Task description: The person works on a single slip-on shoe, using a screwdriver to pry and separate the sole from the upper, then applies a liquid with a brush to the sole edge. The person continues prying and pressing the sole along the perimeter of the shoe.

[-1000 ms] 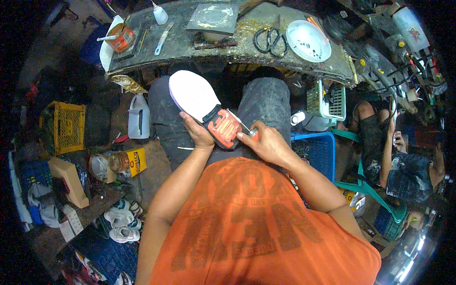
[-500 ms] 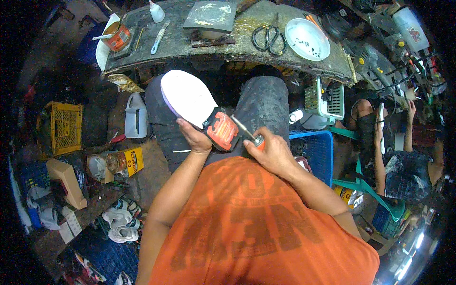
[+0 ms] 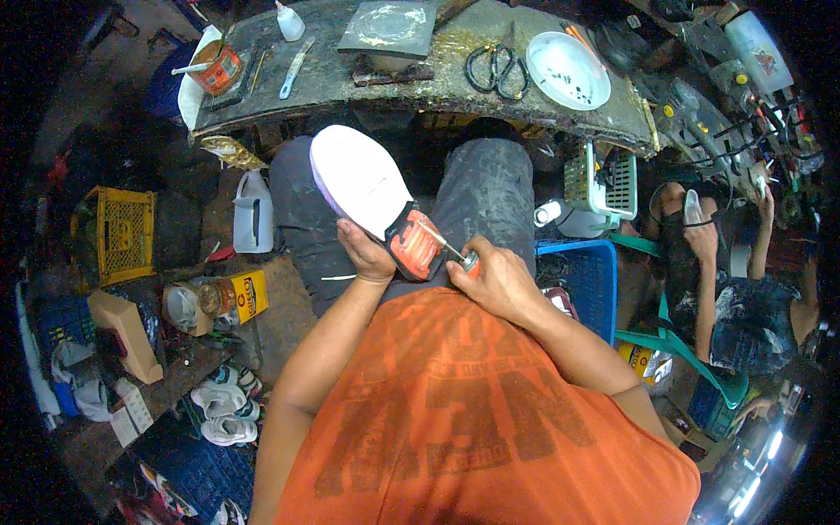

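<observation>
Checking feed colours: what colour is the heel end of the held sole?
The heel end is orange-red, edged black; head view.

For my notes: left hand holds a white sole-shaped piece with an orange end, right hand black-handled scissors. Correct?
Not scissors: in the head view, the right hand holds an orange-handled tool with a thin metal shaft. The left hand holds the white sole-shaped piece.

Light is brightening the middle, the smooth white shoe sole [image 3: 360, 179] nearly washing out. Deep shadow is pooling beneath the worn grey bench [image 3: 328, 83], whose edge is bowing under fisheye distortion. White glare is streaking lower right; grainy blackness is swallowing the corners.
</observation>
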`<state>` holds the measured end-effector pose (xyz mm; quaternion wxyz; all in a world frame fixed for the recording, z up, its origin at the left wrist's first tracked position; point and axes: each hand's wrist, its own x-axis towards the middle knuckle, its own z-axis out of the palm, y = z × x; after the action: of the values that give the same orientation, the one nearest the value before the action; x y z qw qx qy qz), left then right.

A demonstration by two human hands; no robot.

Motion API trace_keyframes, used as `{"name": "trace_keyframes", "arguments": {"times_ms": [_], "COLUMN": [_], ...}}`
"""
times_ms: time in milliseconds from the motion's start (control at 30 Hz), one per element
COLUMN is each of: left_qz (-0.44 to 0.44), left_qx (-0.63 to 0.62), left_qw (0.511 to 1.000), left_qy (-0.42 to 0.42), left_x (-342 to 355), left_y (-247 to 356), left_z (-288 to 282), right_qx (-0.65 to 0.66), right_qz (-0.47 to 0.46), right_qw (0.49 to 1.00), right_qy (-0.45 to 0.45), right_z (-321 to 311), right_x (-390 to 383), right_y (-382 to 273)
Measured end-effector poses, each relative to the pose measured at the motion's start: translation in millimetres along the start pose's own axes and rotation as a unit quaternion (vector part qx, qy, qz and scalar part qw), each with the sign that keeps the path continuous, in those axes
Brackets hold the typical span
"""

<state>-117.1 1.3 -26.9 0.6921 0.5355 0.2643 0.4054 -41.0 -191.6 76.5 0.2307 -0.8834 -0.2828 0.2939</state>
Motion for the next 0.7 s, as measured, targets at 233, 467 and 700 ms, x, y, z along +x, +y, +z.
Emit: {"name": "trace_keyframes", "arguments": {"times_ms": [233, 467, 700], "left_qz": [0.026, 0.075, 0.065], "left_qx": [0.020, 0.041, 0.046], "left_qw": [0.999, 0.996, 0.996], "left_qy": [-0.014, -0.004, -0.041], "left_x": [1, 1, 2], "left_y": [-8, -27, -29], "left_z": [-4, -9, -14], "right_qx": [0.007, -0.004, -0.027], "right_qz": [-0.036, -0.068, -0.024], "right_qw": [0.999, 0.997, 0.999], "right_qy": [-0.013, -0.023, -0.014], "right_z": [3, 5, 1], "right_x": [-2, -7, -4], "right_y": [0, -1, -1]}}
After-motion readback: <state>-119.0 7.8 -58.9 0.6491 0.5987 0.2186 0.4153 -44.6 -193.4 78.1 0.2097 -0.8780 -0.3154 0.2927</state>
